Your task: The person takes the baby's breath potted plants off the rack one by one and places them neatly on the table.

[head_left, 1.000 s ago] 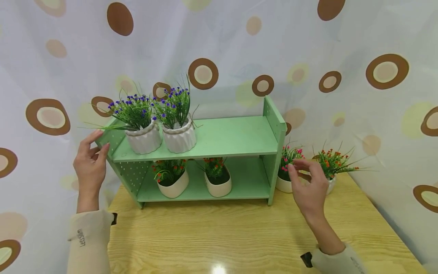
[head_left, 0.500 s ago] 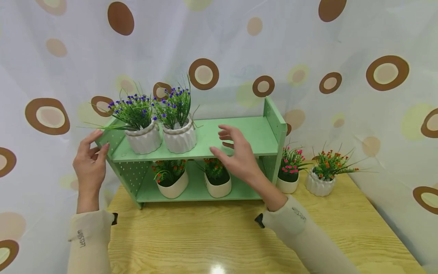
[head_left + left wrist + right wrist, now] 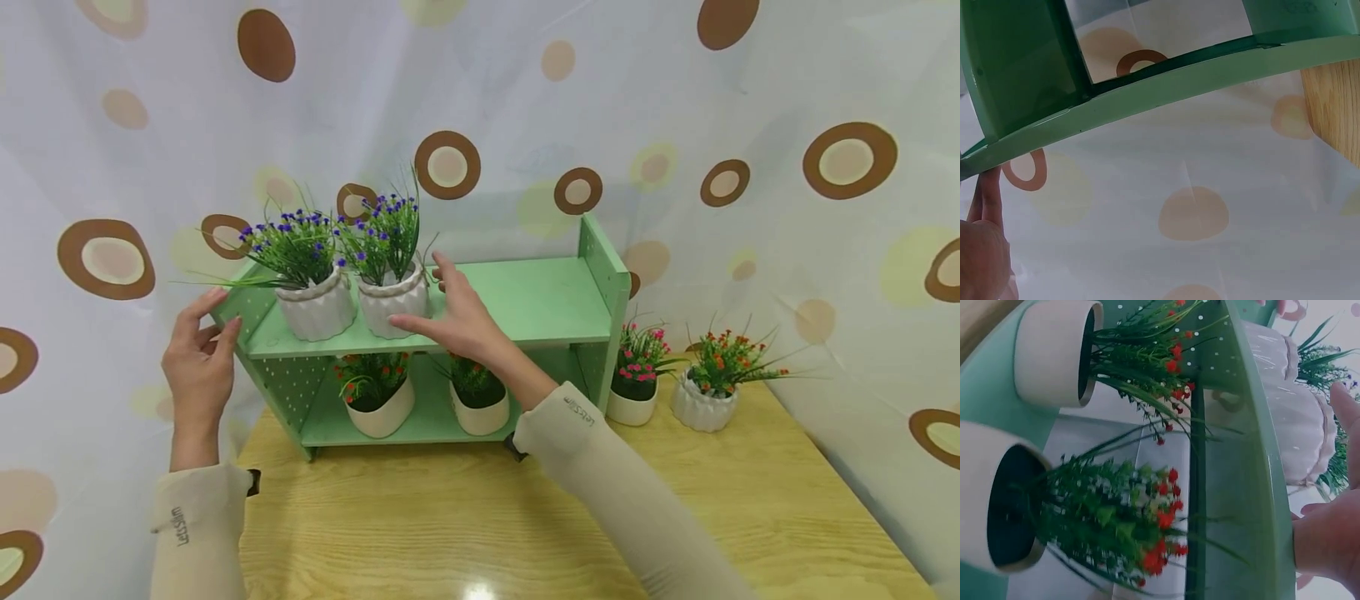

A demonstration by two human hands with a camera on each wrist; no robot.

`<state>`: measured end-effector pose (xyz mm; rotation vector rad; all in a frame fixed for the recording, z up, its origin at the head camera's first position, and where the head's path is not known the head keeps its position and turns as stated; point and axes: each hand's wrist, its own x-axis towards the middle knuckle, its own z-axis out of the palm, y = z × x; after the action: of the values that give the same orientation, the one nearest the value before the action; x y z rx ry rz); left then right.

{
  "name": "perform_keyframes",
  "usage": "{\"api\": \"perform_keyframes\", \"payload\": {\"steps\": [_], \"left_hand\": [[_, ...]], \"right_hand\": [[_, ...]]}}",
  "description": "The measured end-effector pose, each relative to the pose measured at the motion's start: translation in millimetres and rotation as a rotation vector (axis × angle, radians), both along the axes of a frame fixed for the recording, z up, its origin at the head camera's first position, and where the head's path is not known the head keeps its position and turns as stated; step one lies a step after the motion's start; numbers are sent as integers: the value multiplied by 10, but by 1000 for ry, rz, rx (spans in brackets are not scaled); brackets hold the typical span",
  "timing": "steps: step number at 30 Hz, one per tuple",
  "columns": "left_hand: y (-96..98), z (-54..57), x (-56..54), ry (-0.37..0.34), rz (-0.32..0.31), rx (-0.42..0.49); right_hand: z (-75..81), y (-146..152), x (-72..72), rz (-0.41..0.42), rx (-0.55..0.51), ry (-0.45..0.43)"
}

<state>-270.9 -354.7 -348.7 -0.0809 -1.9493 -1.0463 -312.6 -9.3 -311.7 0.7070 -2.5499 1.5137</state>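
Observation:
Two white ribbed pots of purple flowers stand on the upper board of a green two-tier shelf [image 3: 543, 300]. My right hand [image 3: 457, 317] reaches across to the inner purple-flower pot [image 3: 382, 308], its thumb stretched in front of the pot and its fingers spread at the pot's right side. Left of it stands the outer purple-flower pot [image 3: 315, 310]. At the shelf's left side panel [image 3: 288, 383], my left hand [image 3: 198, 358] holds the top front corner between thumb and index finger; the left wrist view shows fingers [image 3: 991, 197] against the panel's edge.
On the lower board sit two cream pots [image 3: 381, 410] with red-orange flowers. On the wooden table [image 3: 450, 517], right of the shelf, stand a pink-flower pot [image 3: 632, 404] and an orange-flower pot [image 3: 705, 404]. A dotted curtain [image 3: 495, 83] hangs behind.
My right hand has moved left from in front of the pink-flower pot, across the upper board, to the inner purple-flower pot. My left hand has stayed at the shelf's corner.

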Motion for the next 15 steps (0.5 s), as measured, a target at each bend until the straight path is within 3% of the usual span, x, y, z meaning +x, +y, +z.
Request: {"api": "perform_keyframes", "payload": {"steps": [9,15], "left_hand": [[7,4,4,10,-13,8],[22,0,3,8,-7,8]], "right_hand": [[23,-212,-92,-15,-31,-24],[-7,-246,-103,-61,-34,39]]}}
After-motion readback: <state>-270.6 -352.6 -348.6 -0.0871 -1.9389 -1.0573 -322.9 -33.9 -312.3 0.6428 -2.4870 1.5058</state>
